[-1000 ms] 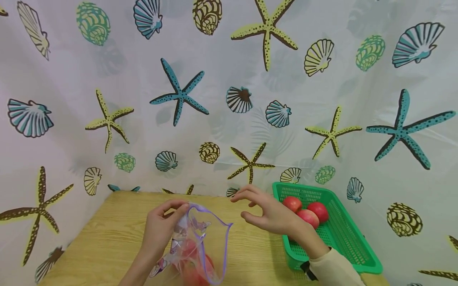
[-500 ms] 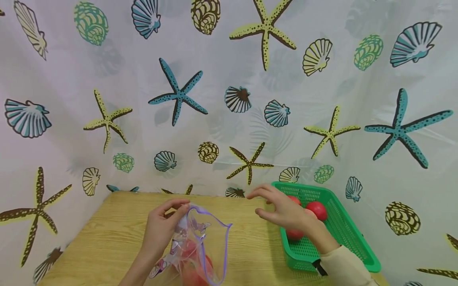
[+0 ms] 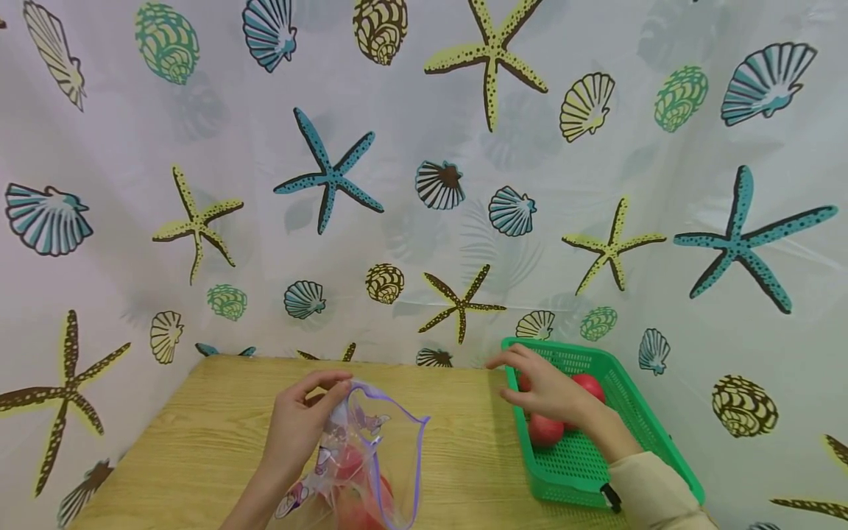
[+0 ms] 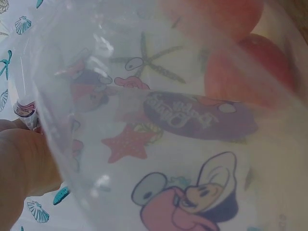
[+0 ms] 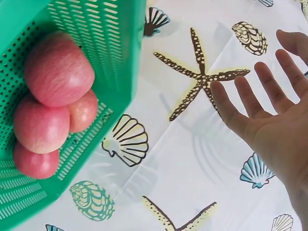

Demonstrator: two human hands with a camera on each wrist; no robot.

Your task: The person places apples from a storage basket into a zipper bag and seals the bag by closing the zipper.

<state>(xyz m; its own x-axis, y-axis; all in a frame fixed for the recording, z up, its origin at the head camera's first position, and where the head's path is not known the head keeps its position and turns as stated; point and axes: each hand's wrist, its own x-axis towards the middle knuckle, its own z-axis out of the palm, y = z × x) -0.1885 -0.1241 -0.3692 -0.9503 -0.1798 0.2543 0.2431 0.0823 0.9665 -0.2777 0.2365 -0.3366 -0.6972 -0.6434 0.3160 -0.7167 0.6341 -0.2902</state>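
Observation:
In the head view my left hand pinches the rim of a clear zip bag with a purple edge, its mouth gaping to the right. Red apples lie inside the bag, seen blurred through the printed plastic in the left wrist view too. My right hand hovers over the left side of a green basket, holding nothing, its fingers apart. Several red apples sit grouped in the basket; in the head view the hand and forearm partly cover them.
A wooden table bears the bag and the basket. Behind and beside it hangs a white curtain printed with shells and starfish. The basket's raised walls stand at the table's right side.
My right hand has moved rightward from beside the bag to over the basket, its fingers still apart. The left hand and the bag have stayed nearly in place.

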